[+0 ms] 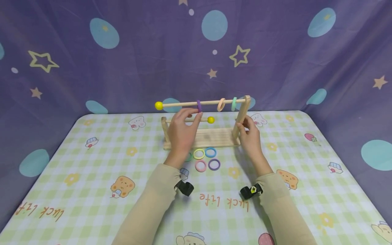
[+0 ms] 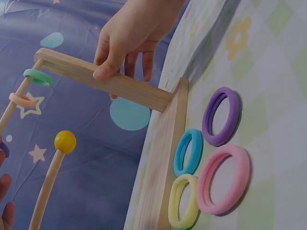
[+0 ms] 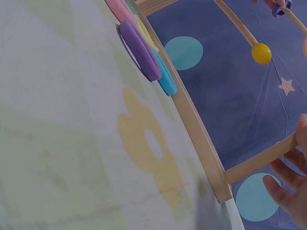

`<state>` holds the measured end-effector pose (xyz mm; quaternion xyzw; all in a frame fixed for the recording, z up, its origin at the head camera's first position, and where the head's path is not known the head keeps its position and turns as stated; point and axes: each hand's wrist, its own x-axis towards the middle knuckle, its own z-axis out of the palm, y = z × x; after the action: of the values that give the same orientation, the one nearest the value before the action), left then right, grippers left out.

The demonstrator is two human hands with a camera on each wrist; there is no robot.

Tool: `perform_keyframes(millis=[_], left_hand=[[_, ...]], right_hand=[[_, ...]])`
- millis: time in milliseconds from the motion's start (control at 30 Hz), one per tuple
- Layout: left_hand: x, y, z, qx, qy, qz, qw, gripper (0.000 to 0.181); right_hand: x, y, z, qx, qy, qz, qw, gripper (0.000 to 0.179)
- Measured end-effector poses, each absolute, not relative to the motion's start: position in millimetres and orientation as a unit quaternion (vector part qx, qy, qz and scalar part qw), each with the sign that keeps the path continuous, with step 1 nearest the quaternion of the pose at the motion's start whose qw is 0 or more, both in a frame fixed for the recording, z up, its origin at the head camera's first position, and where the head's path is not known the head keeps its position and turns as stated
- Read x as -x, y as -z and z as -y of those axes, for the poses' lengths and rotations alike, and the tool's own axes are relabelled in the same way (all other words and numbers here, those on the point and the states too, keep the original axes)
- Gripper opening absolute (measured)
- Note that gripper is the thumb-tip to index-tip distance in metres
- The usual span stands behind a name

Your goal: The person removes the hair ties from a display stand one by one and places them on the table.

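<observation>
A wooden rack (image 1: 211, 136) has a long upper rod (image 1: 180, 104) and a shorter lower rod, each tipped with a yellow ball. My left hand (image 1: 183, 131) pinches a purple hair tie (image 1: 199, 106) that hangs around the upper rod near its middle. Farther right on that rod hang a peach hair tie (image 1: 221, 104) and a mint green hair tie (image 1: 234, 104). With thumb and fingers my right hand (image 1: 250, 136) grips the tall right post (image 1: 242, 117). In the left wrist view only fingertips of the left hand show, at the left edge.
In front of the rack lie several loose hair ties: yellow (image 1: 199, 154), blue (image 1: 210, 152), pink (image 1: 200, 165), purple (image 1: 214, 164) and a green one (image 1: 188, 157) partly behind the left wrist. A checked cloth (image 1: 92, 190) covers the table; a purple curtain (image 1: 153, 61) hangs behind.
</observation>
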<state>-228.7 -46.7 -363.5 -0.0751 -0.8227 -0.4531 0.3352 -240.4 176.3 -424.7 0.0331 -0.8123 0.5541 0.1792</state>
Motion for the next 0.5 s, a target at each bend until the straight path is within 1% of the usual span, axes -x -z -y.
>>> perform_keyframes(millis=[300, 500], left_hand=[[226.1, 364.4, 54.9, 0.054, 0.453, 0.82, 0.346, 0.019], [223.3, 364.4, 60.6, 0.03, 0.457, 0.821, 0.341, 0.02]], right_hand=[[240.0, 425.0, -176.1, -0.033, -0.557, 0.81, 0.181, 0.041], [239.4, 424.6, -176.6, -0.036, -0.557, 0.81, 0.178, 0.043]])
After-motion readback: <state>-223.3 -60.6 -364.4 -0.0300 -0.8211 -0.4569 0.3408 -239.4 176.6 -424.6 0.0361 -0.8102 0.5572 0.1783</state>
